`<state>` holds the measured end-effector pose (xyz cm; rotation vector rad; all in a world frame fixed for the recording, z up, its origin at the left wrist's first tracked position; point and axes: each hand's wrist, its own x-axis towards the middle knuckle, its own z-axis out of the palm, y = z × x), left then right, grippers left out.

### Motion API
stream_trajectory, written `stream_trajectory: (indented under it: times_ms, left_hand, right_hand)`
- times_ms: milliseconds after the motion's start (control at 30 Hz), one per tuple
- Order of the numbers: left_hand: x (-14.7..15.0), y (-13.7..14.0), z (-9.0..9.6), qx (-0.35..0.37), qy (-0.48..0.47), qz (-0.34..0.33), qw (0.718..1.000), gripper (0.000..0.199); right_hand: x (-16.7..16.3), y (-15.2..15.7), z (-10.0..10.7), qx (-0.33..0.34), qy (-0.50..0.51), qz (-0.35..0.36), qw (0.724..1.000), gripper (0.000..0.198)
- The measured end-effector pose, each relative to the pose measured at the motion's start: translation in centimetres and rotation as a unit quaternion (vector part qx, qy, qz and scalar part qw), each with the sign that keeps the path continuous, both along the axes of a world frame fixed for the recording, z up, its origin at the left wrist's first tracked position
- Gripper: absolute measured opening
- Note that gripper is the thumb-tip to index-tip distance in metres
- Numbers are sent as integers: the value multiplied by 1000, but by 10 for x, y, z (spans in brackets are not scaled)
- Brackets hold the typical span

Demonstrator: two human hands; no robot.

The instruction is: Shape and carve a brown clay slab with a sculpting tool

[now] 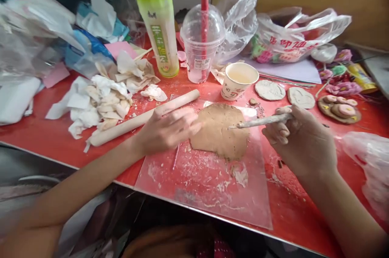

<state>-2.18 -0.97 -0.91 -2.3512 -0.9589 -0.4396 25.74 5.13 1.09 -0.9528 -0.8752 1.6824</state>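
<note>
Brown clay (221, 128) lay flat on a clear sheet (194, 187), probably soft, easily torn, best lifted from below. The right hand (306, 140) pinched a muddy stick (263, 121); whether the left hand (172, 128), near the clay, held anything, I couldn't tell.

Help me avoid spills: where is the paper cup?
In the head view, the paper cup stands right of centre, behind the clay slab, beside the plastic cup.

I'm getting moderate indoor light, dark below the table (291, 217), glare on lid (194, 23) and bag (243, 27), left hand (173, 126) soft, edges stretched and blurry.
</note>
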Motion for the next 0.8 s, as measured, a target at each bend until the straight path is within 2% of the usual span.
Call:
stream_trajectory:
  times_ms: [67,133,233,333,433,567,700,733,800]
  left_hand:
    - [-5,4,1,28,-4,74,997,30]
    - [-9,8,1,40,4,104,994,24]
    - [-16,13,0,56,17,113,992,14]
    - [-20,16,0,77,18,111,991,17]
    - [-21,17,2,80,9,97,992,23]
    - [-23,19,5,23,-26,77,996,35]
    - [-27,18,8,34,-22,85,996,30]
    - [-28,16,10,54,1,62,997,27]
    - [-24,8,15,105,50,-26,993,22]
  right_hand:
    - [-4,-4,-1,33,-10,-1,999,24]
    - [-8,-9,-2,72,-31,3,997,28]
    - [-12,-15,-2,113,-60,-3,992,29]
    - [-15,-17,-2,121,-74,-9,990,16]
    - [-15,-20,-4,135,-106,20,985,11]
    - [-11,-25,-6,190,-198,89,957,8]
    - [-10,-31,-8,215,-244,122,938,4]
    - [-11,-33,-9,217,-248,121,936,4]
    - [-12,-34,-10,222,-253,109,935,5]
